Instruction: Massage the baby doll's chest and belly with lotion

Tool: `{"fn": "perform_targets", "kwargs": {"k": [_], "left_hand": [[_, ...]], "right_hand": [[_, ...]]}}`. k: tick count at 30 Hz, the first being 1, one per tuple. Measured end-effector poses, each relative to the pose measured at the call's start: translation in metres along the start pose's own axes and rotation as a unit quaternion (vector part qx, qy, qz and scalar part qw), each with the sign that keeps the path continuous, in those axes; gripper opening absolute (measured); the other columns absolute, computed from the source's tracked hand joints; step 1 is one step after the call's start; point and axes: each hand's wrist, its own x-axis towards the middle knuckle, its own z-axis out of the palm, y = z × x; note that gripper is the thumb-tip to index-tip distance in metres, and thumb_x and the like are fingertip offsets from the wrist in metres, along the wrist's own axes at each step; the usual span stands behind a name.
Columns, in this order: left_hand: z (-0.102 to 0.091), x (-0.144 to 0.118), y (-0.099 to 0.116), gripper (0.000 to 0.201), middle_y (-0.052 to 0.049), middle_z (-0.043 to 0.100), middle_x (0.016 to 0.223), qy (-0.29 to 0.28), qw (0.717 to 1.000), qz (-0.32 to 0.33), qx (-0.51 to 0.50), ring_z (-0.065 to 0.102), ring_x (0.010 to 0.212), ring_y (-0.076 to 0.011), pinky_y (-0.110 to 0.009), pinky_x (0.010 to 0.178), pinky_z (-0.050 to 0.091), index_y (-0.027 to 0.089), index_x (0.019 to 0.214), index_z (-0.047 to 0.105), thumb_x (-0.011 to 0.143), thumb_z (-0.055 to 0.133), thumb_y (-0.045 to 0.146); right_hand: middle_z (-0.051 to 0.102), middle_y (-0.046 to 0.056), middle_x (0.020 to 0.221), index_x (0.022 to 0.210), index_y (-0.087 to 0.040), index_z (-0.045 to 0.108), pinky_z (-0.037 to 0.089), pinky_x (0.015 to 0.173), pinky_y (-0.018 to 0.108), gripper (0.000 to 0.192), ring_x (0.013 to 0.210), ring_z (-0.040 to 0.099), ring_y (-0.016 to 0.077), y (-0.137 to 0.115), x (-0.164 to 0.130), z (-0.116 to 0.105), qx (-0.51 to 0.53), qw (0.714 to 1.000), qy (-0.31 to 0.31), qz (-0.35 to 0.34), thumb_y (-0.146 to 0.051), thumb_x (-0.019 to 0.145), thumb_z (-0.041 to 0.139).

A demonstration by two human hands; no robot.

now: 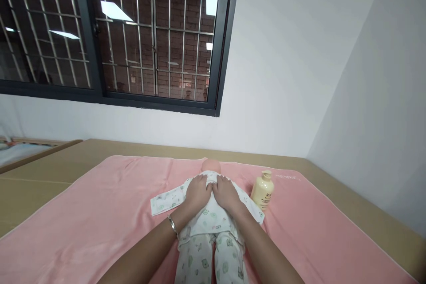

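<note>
Both the left hand (199, 191) and right hand (225, 192) lie flat, fingers spread, holding nothing, on the chest of the baby doll (208, 226) on the pink towel (100, 213), so a sideways sweep of the right arm may topple the lotion bottle (262, 190) close by.

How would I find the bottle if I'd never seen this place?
Look for the big pink towel spread across the tan surface. A doll in printed pyjamas lies on it, under the left hand and right hand. The bottle stands upright just right of the doll: pale yellow, with a pump top, the only hard thing on the towel.
</note>
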Motion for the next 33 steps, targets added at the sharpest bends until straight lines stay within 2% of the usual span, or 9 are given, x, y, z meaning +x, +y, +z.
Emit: {"fn": "perform_targets", "kwargs": {"k": [5, 7, 11, 13, 18, 21, 25, 28, 33], "left_hand": [[-0.008, -0.006, 0.009, 0.036, -0.010, 0.067, 0.123, -0.024, 1.000, 0.011, 0.015, 0.059, 0.116, -0.0223, -0.032, 0.100, 0.041, 0.019, 0.114, 0.067, 0.093, 0.038, 0.020], [-0.005, -0.003, 0.004, 0.037, -0.011, 0.065, 0.128, -0.022, 1.000, -0.005, 0.006, 0.056, 0.122, -0.0233, -0.033, 0.103, 0.039, 0.018, 0.120, 0.064, 0.093, 0.040, 0.027], [0.000, 0.005, -0.007, 0.050, -0.015, 0.055, 0.140, -0.023, 0.999, -0.028, -0.008, 0.046, 0.134, -0.0247, -0.035, 0.110, 0.033, 0.012, 0.135, 0.053, 0.094, 0.041, 0.039], [-0.003, 0.005, -0.005, 0.046, -0.014, 0.059, 0.136, -0.030, 0.999, -0.026, -0.010, 0.051, 0.129, -0.0249, -0.035, 0.106, 0.037, 0.013, 0.131, 0.056, 0.095, 0.040, 0.036], [-0.017, 0.001, 0.005, 0.027, -0.008, 0.071, 0.111, -0.054, 0.998, -0.010, -0.007, 0.062, 0.108, -0.0238, -0.032, 0.089, 0.045, 0.020, 0.102, 0.068, 0.090, 0.045, 0.024], [-0.019, 0.005, 0.001, 0.028, -0.010, 0.070, 0.113, -0.048, 0.998, -0.028, -0.016, 0.061, 0.109, -0.0255, -0.034, 0.091, 0.045, 0.018, 0.105, 0.068, 0.090, 0.046, 0.027], [-0.012, 0.011, -0.007, 0.036, -0.012, 0.067, 0.121, -0.044, 0.998, -0.045, -0.023, 0.059, 0.114, -0.0257, -0.035, 0.098, 0.043, 0.016, 0.117, 0.064, 0.092, 0.044, 0.030], [-0.006, 0.008, -0.004, 0.035, -0.012, 0.067, 0.121, -0.037, 0.999, -0.032, -0.016, 0.058, 0.116, -0.0252, -0.036, 0.101, 0.040, 0.015, 0.118, 0.063, 0.093, 0.041, 0.027], [-0.008, 0.001, 0.005, 0.031, -0.011, 0.068, 0.111, -0.018, 0.999, 0.011, 0.030, 0.060, 0.107, -0.0256, -0.037, 0.093, 0.042, 0.018, 0.108, 0.065, 0.092, 0.039, 0.020]], "right_hand": [[0.068, 0.017, 0.116, 0.117, -0.012, 0.064, 0.040, 0.093, 0.033, 0.036, 0.109, 0.062, 0.0257, -0.002, -0.004, -0.001, 0.001, 1.000, -0.007, 0.006, -0.023, 0.095, 0.036], [0.066, 0.016, 0.122, 0.120, -0.012, 0.062, 0.039, 0.095, 0.034, 0.040, 0.115, 0.059, 0.0254, 0.003, -0.001, 0.000, 0.004, 1.000, -0.003, 0.007, -0.026, 0.097, 0.033], [0.053, 0.015, 0.142, 0.133, -0.012, 0.054, 0.029, 0.108, 0.035, 0.045, 0.134, 0.044, 0.0234, 0.011, 0.007, 0.002, 0.008, 1.000, 0.013, 0.003, -0.032, 0.100, 0.031], [0.056, 0.015, 0.138, 0.129, -0.012, 0.057, 0.030, 0.108, 0.034, 0.043, 0.131, 0.047, 0.0231, 0.010, 0.007, 0.002, 0.008, 1.000, 0.017, -0.001, -0.031, 0.100, 0.031], [0.066, 0.016, 0.120, 0.115, -0.012, 0.064, 0.041, 0.092, 0.033, 0.037, 0.112, 0.060, 0.0251, -0.001, -0.002, 0.002, 0.011, 1.000, 0.011, 0.000, -0.025, 0.096, 0.035], [0.064, 0.015, 0.124, 0.118, -0.013, 0.063, 0.038, 0.096, 0.031, 0.039, 0.117, 0.057, 0.0232, 0.000, -0.001, 0.001, 0.020, 1.000, 0.018, -0.011, -0.025, 0.099, 0.031], [0.062, 0.014, 0.127, 0.124, -0.015, 0.059, 0.034, 0.101, 0.032, 0.040, 0.123, 0.052, 0.0224, 0.005, 0.005, 0.000, 0.011, 1.000, 0.025, -0.004, -0.028, 0.100, 0.030], [0.065, 0.013, 0.122, 0.120, -0.015, 0.061, 0.035, 0.096, 0.031, 0.038, 0.116, 0.056, 0.0227, 0.003, 0.006, 0.000, 0.002, 1.000, 0.028, -0.002, -0.026, 0.099, 0.031], [0.066, 0.015, 0.117, 0.114, -0.015, 0.063, 0.038, 0.087, 0.033, 0.035, 0.110, 0.057, 0.0266, -0.008, -0.003, 0.001, -0.022, 1.000, 0.021, -0.006, -0.026, 0.098, 0.034]]}}
